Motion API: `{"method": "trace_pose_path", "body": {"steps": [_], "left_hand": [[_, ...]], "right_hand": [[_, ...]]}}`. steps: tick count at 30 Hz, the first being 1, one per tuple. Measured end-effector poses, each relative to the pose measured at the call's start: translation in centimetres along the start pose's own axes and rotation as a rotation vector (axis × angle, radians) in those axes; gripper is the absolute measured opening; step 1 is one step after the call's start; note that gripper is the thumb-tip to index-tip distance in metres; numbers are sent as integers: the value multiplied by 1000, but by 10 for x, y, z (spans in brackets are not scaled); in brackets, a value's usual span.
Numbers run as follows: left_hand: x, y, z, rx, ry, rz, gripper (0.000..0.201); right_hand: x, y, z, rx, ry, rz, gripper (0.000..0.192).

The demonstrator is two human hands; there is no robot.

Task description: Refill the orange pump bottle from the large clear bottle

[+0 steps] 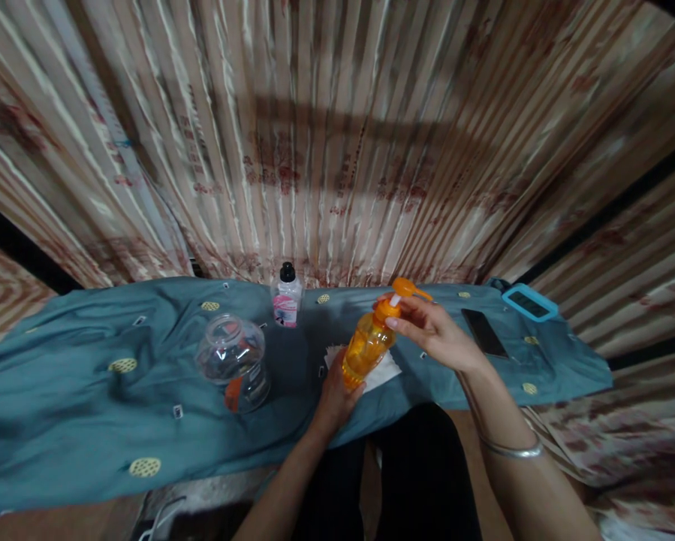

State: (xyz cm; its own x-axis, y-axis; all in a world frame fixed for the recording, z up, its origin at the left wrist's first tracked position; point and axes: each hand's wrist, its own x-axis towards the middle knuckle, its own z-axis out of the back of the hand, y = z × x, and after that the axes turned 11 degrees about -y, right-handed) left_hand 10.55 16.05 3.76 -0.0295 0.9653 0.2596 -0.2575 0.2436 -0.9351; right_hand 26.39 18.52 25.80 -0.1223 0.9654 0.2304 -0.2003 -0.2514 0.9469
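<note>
An orange pump bottle (369, 344), see-through with an orange pump head, is held tilted to the right above the cloth. My left hand (337, 392) wraps round its lower end. At the neck, my right hand (421, 324) has its thumb and fingers closed on the orange collar just below the spout. A white tissue (387, 373) lies on the cloth under the bottle, partly hidden by it. Left of my hands stands a clear bottle (286, 299) with a black cap and a pink label.
Clear plastic containers (236, 361) stand on the left of the teal cloth (89, 421). To the right lie a dark phone (484, 333) and a light-blue framed object (529, 302). Patterned curtains (337, 150) hang behind the cloth-covered surface.
</note>
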Motion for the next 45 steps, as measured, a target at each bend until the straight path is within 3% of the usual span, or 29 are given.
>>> {"method": "trace_pose_path", "body": {"steps": [5, 10, 21, 25, 31, 35, 41, 45], "left_hand": [[0, -3, -1, -48, -21, -8, 70], [1, -7, -1, -57, -43, -34, 66], [1, -8, 2, -44, -43, 22, 68], [1, -1, -1, -11, -62, -26, 70], [2, 1, -1, 16, -34, -42, 68], [5, -4, 0, 8, -25, 2, 68], [3, -19, 6, -28, -53, 77, 98], [11, -46, 13, -72, -107, 54, 107]], "right_hand": [[0, 5, 6, -115, 36, 64, 30], [5, 8, 13, -298, 157, 135, 31], [11, 5, 17, -320, 230, 122, 37], [9, 8, 14, -339, 214, 135, 32], [-1, 14, 3, -592, 66, 207, 31], [-10, 15, -12, -700, -118, 165, 37], [-20, 9, -36, -672, -452, 89, 32], [-22, 3, -46, -676, -615, 57, 31]]}}
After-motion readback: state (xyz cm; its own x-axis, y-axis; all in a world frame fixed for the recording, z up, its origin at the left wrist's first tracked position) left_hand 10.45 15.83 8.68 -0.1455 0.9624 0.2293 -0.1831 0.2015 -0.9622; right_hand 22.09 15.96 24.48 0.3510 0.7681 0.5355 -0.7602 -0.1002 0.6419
